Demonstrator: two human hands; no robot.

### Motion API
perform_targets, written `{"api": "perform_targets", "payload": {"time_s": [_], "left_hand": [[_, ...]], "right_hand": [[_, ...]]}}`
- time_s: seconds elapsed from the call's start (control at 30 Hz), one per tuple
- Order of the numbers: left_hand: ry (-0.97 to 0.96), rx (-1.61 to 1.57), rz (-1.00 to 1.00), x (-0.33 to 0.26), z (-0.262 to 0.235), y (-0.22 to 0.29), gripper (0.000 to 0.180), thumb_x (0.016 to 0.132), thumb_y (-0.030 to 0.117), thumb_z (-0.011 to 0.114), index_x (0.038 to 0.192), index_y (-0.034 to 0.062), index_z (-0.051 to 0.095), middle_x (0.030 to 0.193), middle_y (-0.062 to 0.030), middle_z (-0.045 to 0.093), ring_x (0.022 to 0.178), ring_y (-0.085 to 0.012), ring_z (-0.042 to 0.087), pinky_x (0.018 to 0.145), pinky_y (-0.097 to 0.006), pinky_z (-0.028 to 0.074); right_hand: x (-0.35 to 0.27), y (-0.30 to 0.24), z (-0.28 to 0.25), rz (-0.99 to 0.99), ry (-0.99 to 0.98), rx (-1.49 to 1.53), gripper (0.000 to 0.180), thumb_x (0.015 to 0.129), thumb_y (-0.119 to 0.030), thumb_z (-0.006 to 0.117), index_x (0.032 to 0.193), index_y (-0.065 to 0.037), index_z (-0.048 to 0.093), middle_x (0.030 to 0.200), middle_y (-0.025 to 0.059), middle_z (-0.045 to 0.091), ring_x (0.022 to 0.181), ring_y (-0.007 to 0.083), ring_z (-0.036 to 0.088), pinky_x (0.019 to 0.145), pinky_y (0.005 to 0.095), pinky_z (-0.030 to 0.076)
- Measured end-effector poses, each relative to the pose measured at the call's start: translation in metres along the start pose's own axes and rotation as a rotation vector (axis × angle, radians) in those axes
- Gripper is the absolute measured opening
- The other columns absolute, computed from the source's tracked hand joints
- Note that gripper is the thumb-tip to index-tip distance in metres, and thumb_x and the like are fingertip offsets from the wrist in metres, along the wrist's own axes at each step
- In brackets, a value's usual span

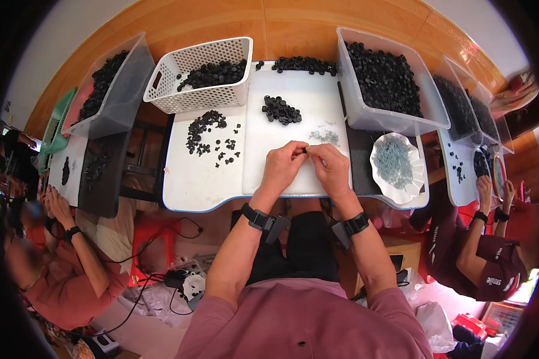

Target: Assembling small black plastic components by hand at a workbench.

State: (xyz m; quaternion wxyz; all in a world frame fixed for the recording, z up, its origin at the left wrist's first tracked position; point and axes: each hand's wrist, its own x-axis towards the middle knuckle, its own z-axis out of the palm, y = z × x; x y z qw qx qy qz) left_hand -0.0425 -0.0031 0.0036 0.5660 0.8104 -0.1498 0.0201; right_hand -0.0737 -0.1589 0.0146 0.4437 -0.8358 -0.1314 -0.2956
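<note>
My left hand point(283, 164) and my right hand point(329, 167) meet over the white table point(203, 185), fingertips pinched together on a small black round part point(305, 150). Which hand carries most of it I cannot tell; both touch it. Just beyond my hands lies a small heap of thin pale green rings point(324, 137). Farther back sits a pile of black parts point(281, 110), and to the left a scatter of smaller black pieces point(212, 134). Both wrists wear black bands.
A white perforated basket point(200, 96) and clear bins point(395, 116) hold black parts. A white scalloped dish point(396, 161) holds pale green rings. Another person's hands point(57, 206) work at the left table; a second person's hands point(494, 191) at the right.
</note>
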Motion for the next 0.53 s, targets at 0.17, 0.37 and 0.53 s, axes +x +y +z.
{"api": "perform_targets", "payload": {"time_s": [0.17,0.37,0.53], "left_hand": [[-0.062,-0.061,-0.105,0.002,0.000,0.006,0.027,0.094,0.007,0.073,0.120,-0.0018,0.072,0.101,-0.0123,0.079,0.092,-0.0153,0.075,0.083,-0.028,0.060],[-0.162,-0.338,-0.226,0.010,-0.013,-0.012,0.027,0.097,0.010,0.072,0.120,-0.0042,0.072,0.105,-0.0111,0.078,0.094,-0.0122,0.072,0.084,-0.025,0.057],[-0.153,-0.367,-0.285,0.014,-0.014,-0.003,0.030,0.098,0.011,0.072,0.124,-0.0021,0.071,0.105,-0.0106,0.078,0.095,-0.0123,0.072,0.084,-0.024,0.056]], "right_hand": [[-0.004,0.005,-0.001,-0.064,0.001,-0.048,0.019,0.086,0.004,0.072,0.102,-0.005,0.075,0.089,0.0122,0.072,0.078,0.0311,0.071,0.068,0.0389,0.057],[-0.006,0.005,0.003,-0.134,0.037,-0.038,0.029,0.088,0.002,0.070,0.116,-0.005,0.068,0.090,0.0136,0.073,0.081,0.0331,0.071,0.072,0.0416,0.058],[-0.006,0.010,-0.004,0.126,-0.088,0.225,0.029,0.092,0.002,0.071,0.121,-0.004,0.065,0.101,0.0164,0.077,0.099,0.0264,0.078,0.080,0.0371,0.061]]}}
